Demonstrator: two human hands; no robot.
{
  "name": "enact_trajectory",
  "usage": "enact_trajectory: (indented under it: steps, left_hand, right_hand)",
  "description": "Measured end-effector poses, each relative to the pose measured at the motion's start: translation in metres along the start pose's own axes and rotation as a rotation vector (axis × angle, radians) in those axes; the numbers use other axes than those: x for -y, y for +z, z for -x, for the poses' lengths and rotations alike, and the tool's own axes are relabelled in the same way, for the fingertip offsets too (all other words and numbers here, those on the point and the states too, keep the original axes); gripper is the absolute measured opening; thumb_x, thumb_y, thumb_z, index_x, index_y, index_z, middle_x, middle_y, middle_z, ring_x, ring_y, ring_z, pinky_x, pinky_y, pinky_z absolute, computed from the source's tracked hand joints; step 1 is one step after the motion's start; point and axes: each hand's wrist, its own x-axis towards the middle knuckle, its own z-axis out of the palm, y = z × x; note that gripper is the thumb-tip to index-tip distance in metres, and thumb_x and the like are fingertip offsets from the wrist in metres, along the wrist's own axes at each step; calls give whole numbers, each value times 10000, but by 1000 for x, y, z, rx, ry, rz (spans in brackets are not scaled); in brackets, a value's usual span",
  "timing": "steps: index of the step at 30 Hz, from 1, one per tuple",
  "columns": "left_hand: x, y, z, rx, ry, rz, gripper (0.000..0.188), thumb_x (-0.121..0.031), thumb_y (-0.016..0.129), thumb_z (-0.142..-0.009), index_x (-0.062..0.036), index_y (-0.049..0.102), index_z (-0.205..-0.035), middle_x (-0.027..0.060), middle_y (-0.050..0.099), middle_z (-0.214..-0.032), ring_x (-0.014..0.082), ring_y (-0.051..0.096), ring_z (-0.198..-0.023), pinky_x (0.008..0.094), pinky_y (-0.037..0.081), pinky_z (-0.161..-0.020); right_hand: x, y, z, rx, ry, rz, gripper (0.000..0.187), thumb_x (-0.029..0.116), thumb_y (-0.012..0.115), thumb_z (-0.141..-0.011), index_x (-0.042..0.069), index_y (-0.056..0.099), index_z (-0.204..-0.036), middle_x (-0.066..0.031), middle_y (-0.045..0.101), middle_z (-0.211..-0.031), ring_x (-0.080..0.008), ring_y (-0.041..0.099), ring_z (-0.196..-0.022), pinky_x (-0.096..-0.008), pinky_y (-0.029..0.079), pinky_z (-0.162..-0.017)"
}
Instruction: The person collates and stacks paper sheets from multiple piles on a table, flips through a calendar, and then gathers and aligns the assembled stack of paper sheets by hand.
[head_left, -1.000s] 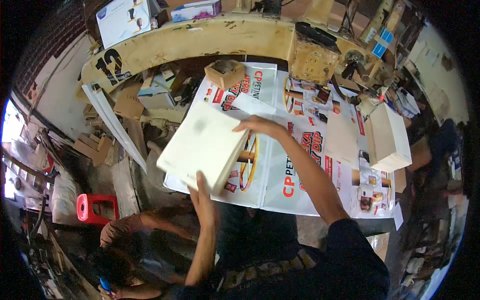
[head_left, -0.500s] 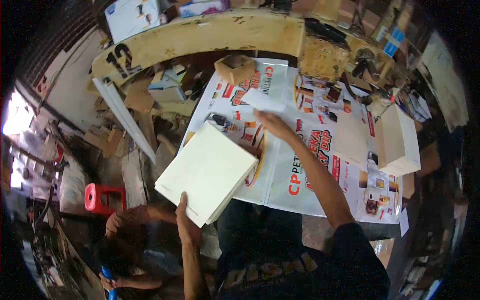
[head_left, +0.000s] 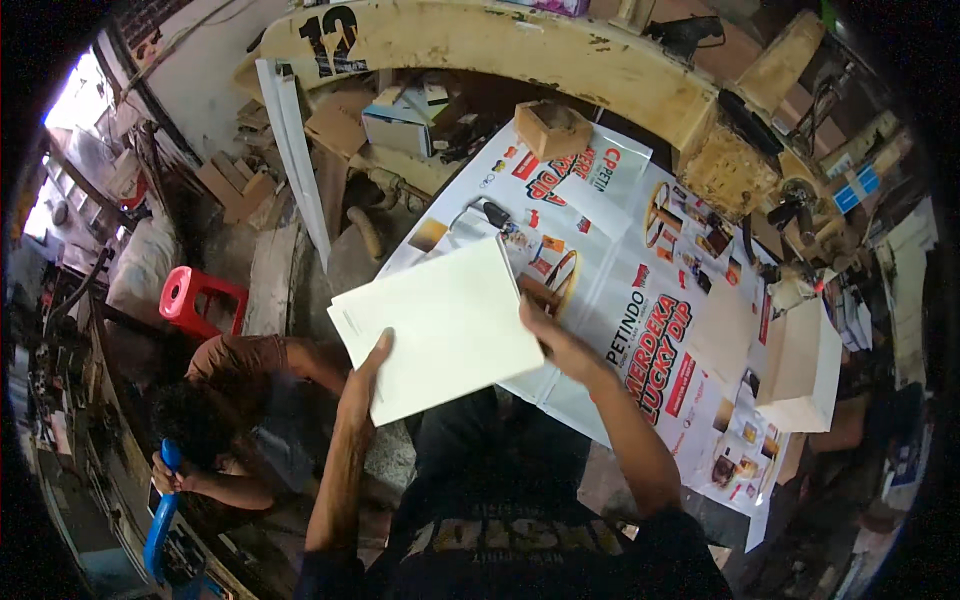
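Note:
A stack of cream-white sheets, slightly fanned at its left edge, is held tilted in front of my body. My left hand grips its lower left edge, thumb on top and the fingers hidden underneath. On the right edge, my right hand has closed too, with its fingers partly behind the sheets. Beneath and beyond the stack lies a table covered by a white printed banner. A loose pale sheet rests on the banner to the right.
An open brown cardboard box sits at the banner's far edge. A white box stands at the right. Behind runs a worn yellow metal frame. At lower left, near a red stool, a person holds a blue tool.
My right hand has come back from over the banner and taken hold of the stack's right edge. The stack has turned and lies more level. The view has shifted left.

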Motion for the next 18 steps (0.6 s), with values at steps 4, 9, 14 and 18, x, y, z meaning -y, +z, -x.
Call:
enact_trajectory:
  steps: [4,9,14,18]
  left_hand:
    - [2,-7,18,-56,276,-419,642,-375,714,-865,97,551,-1269,173,656,-1137,224,642,-1009,343,508,-888]
    - [-18,-4,11,287,582,-523,866,-295,842,-728,64,432,-1401,187,605,-1268,252,583,-1166,370,436,-1009]
    - [-37,40,-26,581,790,-659,1046,-245,890,-673,16,311,-1504,192,466,-1456,263,448,-1345,386,321,-1113]
    - [-18,71,-70,788,905,-595,1171,-87,902,-637,-16,175,-1552,110,302,-1576,208,320,-1421,338,268,-1151]
  right_hand:
    - [11,5,32,-16,-41,73,1115,380,915,-640,5,289,-1483,-182,500,-1378,-307,449,-1323,-418,344,-1121]
    - [19,-20,61,75,13,284,1062,281,930,-580,26,367,-1443,-168,536,-1353,-275,508,-1267,-397,395,-1090]
    - [-56,-104,76,-368,188,-945,914,242,865,-677,1,389,-1419,-166,566,-1317,-265,570,-1174,-396,439,-1059]
    - [-26,-132,92,-465,75,-76,849,250,832,-716,-5,398,-1400,-171,556,-1315,-274,556,-1176,-399,442,-1059]
